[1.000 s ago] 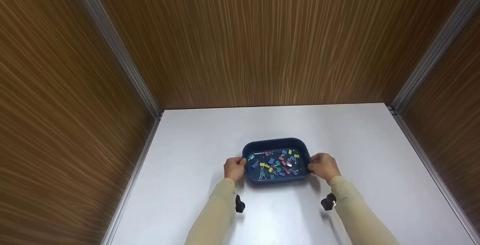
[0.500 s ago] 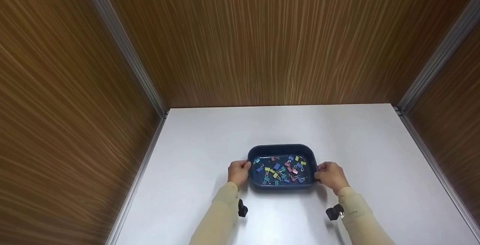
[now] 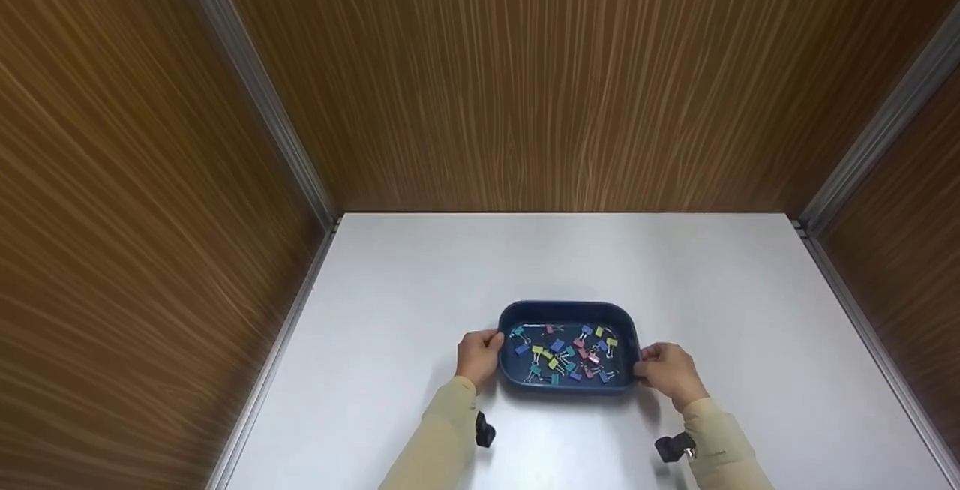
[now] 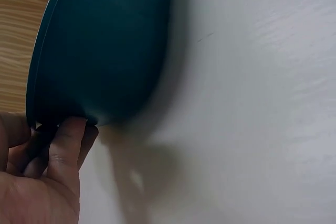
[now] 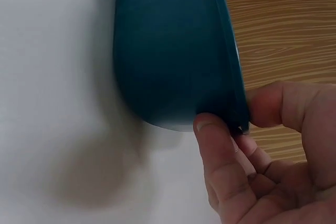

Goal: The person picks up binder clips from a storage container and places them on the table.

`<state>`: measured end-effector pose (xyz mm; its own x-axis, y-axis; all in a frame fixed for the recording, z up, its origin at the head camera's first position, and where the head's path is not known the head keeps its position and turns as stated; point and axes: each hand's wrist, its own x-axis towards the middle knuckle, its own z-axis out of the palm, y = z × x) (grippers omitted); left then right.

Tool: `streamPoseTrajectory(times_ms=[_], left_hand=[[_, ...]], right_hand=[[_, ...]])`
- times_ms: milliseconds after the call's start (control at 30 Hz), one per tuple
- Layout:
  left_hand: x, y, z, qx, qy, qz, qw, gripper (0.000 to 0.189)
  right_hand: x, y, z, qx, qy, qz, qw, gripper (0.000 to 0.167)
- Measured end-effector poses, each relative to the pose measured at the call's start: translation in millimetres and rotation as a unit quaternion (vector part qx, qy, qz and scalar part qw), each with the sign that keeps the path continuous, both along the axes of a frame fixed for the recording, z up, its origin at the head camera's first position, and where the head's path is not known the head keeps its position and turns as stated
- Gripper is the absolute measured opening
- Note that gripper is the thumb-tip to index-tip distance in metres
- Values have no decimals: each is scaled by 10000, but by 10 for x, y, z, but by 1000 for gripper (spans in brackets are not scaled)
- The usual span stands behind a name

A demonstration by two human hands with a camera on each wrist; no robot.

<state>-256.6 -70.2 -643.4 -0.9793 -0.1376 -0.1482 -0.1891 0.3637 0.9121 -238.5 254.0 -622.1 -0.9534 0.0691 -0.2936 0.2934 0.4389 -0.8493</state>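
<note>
A dark blue rectangular tray (image 3: 568, 389) with rounded corners is near the middle of the white table in the head view. Scattered over its bottom lie several small binder clips (image 3: 557, 345) in yellow, blue, teal and pink. My left hand (image 3: 478, 357) pinches the tray's left end, thumb at the rim and fingers against the outer wall. At the opposite end my right hand (image 3: 670, 371) grips the rim the same way. The right wrist view shows the thumb (image 5: 265, 104) on the inner side and fingertips (image 5: 207, 124) under the rim outside.
The white tabletop (image 3: 420, 265) meets a wood-grain back panel (image 3: 525, 85). Similar panels rise at the left (image 3: 150, 212) and right (image 3: 900, 197), with metal rails along the corners. A small black device (image 3: 484, 430) sits at the left wrist, another (image 3: 673, 446) at the right.
The tray, held in both hands, has shifted toward the person and slightly right in the head view. Its earlier slant has straightened out. Both hands keep their hold.
</note>
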Motion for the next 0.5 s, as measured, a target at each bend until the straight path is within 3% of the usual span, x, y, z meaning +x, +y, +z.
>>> streamPoseTrajectory(times_ms=[333, 500], left_hand=[[102, 22, 41, -22, 77, 128, 9999, 28], [138, 20, 102, 375, -131, 244, 9989, 27]], right_hand=[[72, 44, 115, 251, 49, 380, 9989, 22], [52, 124, 201, 303, -34, 526, 9982, 26]])
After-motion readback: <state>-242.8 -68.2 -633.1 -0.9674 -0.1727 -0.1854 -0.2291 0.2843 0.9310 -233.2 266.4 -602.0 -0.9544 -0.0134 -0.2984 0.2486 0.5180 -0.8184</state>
